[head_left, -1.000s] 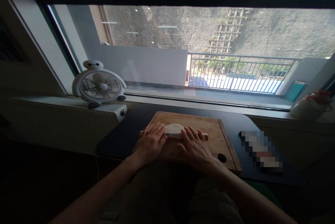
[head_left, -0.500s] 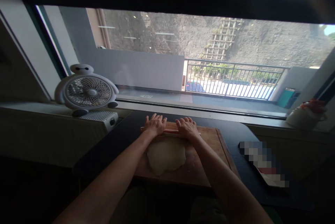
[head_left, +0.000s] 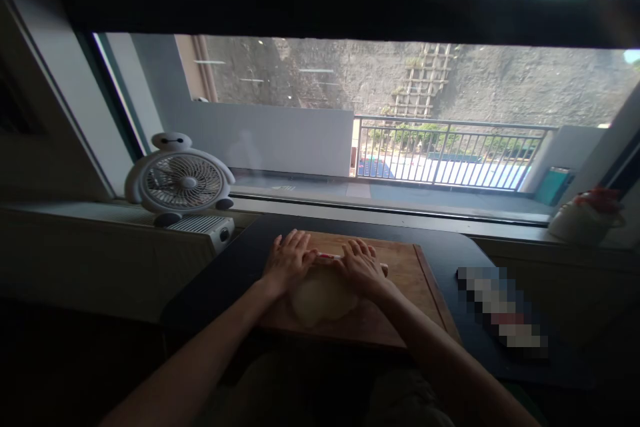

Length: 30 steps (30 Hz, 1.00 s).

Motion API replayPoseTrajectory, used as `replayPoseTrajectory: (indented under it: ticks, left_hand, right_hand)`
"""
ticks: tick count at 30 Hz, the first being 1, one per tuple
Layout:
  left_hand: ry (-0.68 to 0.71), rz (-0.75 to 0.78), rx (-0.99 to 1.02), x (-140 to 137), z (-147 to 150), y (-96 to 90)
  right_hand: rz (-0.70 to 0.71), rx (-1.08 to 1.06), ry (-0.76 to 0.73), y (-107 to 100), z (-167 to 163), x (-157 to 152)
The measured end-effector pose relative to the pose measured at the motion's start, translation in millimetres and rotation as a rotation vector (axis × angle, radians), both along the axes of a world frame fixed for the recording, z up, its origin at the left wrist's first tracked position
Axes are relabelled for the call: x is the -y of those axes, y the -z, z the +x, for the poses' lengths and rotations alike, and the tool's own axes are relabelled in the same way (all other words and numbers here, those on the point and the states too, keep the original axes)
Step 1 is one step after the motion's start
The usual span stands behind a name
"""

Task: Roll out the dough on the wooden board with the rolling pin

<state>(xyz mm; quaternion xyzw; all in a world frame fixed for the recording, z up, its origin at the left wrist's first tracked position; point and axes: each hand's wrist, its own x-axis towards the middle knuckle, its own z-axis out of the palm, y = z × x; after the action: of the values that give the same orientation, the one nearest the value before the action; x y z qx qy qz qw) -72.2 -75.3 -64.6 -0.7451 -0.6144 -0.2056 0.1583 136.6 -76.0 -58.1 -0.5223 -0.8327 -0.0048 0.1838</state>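
Note:
Both palms press on a thin rolling pin [head_left: 330, 256] that lies across the far part of a pale, flattened sheet of dough [head_left: 323, 297]. My left hand [head_left: 289, 259] rests over the pin's left part, fingers stretched forward. On the right part lies my right hand [head_left: 361, 264], its fingers also extended and not wrapped round the pin. The pin shows between my hands, and its right end sticks out past my right hand. Under the dough is a wooden cutting board [head_left: 405, 307], partly covered by my forearms.
The board sits on a dark table [head_left: 215, 287] before a window. A white figure-shaped fan [head_left: 185, 180] stands at the left on the sill side. A blurred-out flat object [head_left: 503, 310] lies on the table's right. A pale pot [head_left: 583, 224] is on the right sill.
Both hands have moved the rolling pin toward me, from beyond the dough's far edge onto its far part. My view has shifted slightly.

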Motion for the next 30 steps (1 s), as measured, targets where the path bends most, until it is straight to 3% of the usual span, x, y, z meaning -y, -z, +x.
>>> replayPoseTrajectory:
  ticks: [3, 6, 9, 12, 20, 30]
  left_hand:
    - [-0.075, 0.027, 0.047, -27, 13, -9.0]
    - [-0.010, 0.082, 0.051, -20, 27, -12.5]
    - [0.205, 0.063, 0.034, 7, 35, -11.2]
    - [0.343, -0.064, -0.010, 25, 40, -10.5]
    - [0.299, -0.130, -0.080, 5, 60, -17.2]
    - [0.364, -0.134, -0.063, 16, 53, -15.9]
  right_hand:
    - [-0.047, 0.001, 0.115, -8, -4, -42]
    - [-0.040, 0.002, 0.171, -12, -2, -60]
    - [-0.005, 0.010, 0.115, -11, 9, -54]
    - [0.011, 0.024, 0.030, -10, 26, -40]
    - [0.008, 0.061, 0.139, -7, 65, -20]
    - [0.006, -0.011, 0.205, 1, 59, -21]
